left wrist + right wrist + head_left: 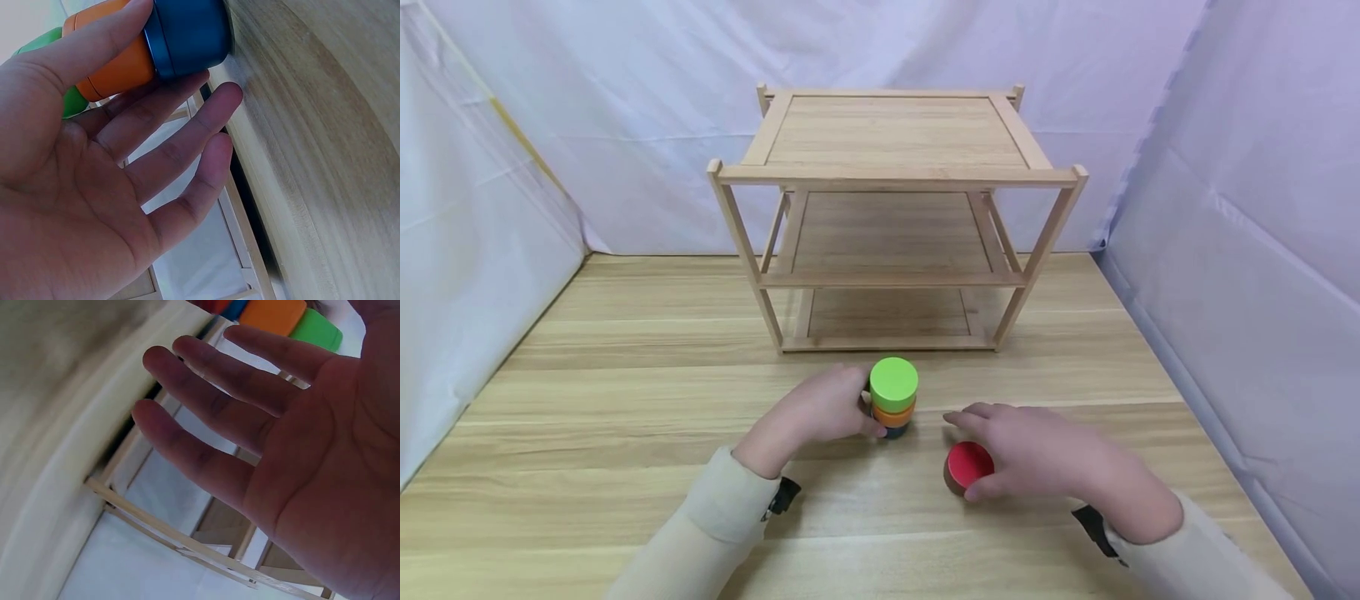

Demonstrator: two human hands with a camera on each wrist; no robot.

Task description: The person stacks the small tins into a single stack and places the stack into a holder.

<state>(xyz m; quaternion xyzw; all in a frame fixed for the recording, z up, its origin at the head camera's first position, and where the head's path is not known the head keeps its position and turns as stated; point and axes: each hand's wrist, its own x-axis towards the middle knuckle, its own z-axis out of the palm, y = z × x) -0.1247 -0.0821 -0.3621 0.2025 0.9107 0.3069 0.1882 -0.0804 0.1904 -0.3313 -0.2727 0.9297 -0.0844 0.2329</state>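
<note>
A stack of small round tins stands on the table in front of the shelf: a green tin (893, 383) on top, an orange tin (893, 415) in the middle and a blue tin (190, 37) at the bottom. My left hand (827, 406) holds this stack from its left side, thumb in front and fingers behind; the lower fingers extend free. To the right stands a separate red tin (968, 465). My right hand (1037, 450) is beside it, fingers extended past its far side and thumb at its near edge. In the right wrist view those fingers look straight and spread.
A three-tier wooden shelf (895, 175) stands behind the tins near the back of the wooden table (625, 400). White cloth (625, 125) hangs at the back and both sides. Each wrist wears a dark strap (784, 495) at the sleeve.
</note>
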